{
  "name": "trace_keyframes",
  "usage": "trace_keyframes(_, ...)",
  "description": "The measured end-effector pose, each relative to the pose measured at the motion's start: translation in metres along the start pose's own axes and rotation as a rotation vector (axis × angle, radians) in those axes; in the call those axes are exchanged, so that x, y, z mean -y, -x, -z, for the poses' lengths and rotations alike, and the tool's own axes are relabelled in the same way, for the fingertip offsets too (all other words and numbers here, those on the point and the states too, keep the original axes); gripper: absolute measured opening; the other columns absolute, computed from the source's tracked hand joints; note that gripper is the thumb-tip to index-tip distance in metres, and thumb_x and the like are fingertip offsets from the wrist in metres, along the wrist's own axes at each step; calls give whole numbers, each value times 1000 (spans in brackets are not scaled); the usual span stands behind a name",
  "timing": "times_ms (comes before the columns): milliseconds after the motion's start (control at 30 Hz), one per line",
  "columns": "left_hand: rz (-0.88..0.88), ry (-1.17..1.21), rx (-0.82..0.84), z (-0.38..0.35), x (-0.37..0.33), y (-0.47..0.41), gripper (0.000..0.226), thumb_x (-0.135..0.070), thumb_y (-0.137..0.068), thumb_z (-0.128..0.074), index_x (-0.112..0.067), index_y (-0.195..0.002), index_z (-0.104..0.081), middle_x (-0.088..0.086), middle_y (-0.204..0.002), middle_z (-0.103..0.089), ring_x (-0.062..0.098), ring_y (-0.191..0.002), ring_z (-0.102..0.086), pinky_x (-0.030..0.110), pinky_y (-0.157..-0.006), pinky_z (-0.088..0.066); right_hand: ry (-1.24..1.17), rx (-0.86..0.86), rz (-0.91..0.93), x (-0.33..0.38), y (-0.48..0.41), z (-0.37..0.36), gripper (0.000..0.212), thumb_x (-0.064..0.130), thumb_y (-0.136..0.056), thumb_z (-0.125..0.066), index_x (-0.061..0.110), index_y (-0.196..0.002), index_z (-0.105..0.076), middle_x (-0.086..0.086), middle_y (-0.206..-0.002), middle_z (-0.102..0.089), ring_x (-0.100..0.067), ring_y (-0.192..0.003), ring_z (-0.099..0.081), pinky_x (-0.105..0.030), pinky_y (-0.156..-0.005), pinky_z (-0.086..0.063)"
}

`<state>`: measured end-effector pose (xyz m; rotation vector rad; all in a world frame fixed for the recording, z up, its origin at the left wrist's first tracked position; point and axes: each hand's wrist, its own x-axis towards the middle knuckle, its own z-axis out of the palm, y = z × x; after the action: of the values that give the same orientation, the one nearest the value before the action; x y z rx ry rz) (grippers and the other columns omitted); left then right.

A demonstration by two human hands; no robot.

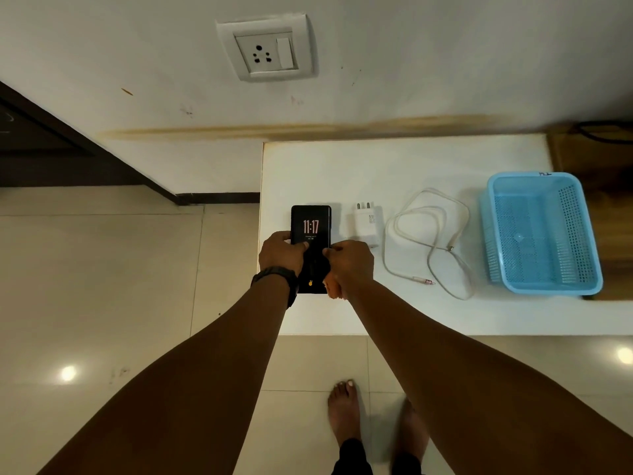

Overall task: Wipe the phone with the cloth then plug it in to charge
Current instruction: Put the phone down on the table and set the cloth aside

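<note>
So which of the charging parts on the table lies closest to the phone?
The white charger adapter, pins pointing at the wall, lies just right of the phone. The looped white cable lies farther right, toward the blue basket.

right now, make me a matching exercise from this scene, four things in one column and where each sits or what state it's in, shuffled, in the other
Things:
1. phone
2. charger adapter
3. cable
4. basket

Places or states:
A. blue, at the right end of the table
B. looped loosely, white, both ends free
C. screen lit, showing 11:17, held by both hands
D. lying flat with its pins toward the wall, nothing plugged into it

Pairs: 1-C, 2-D, 3-B, 4-A
</note>
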<state>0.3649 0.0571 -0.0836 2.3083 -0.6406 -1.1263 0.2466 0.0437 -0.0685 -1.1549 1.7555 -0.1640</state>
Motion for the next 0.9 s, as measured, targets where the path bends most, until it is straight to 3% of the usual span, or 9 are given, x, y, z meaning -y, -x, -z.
trace_keyframes(200,-12,-78,-35,4,6,-3,35,-24,-85,-72,-15,-119,-66,6,-121,-70,25,-105,-65,27,-80,-45,86,-51,45,4,-3,-5,32,30,-93,-61,5,-109,-71,-12,-107,-72,-26,-100,-67,-32,-90,-49)
trace_keyframes(400,-72,-169,-53,3,4,-9,38,-25,-88,-69,-15,-124,-64,8,-125,-68,28,-110,-64,30,-86,-46,133,-106,89,5,-6,-11,24,27,-92,-61,8,-101,-73,-10,-100,-73,-24,-92,-68,-22,-72,-40)
trace_keyframes(633,-106,-214,-87,2,2,-8,38,-24,-89,-68,-17,-126,-64,8,-124,-67,29,-111,-62,27,-79,-40,158,-126,105,2,-10,-17,24,27,-90,-62,7,-99,-73,-10,-97,-73,-24,-92,-67,-23,-73,-39)
trace_keyframes(900,-107,-213,-87,1,2,-7,38,-23,-89,-67,-18,-127,-61,11,-123,-65,30,-110,-62,33,-87,-48,164,-127,120,1,-10,-16,23,27,-90,-63,8,-100,-71,-8,-97,-72,-23,-92,-67,-22,-73,-38)
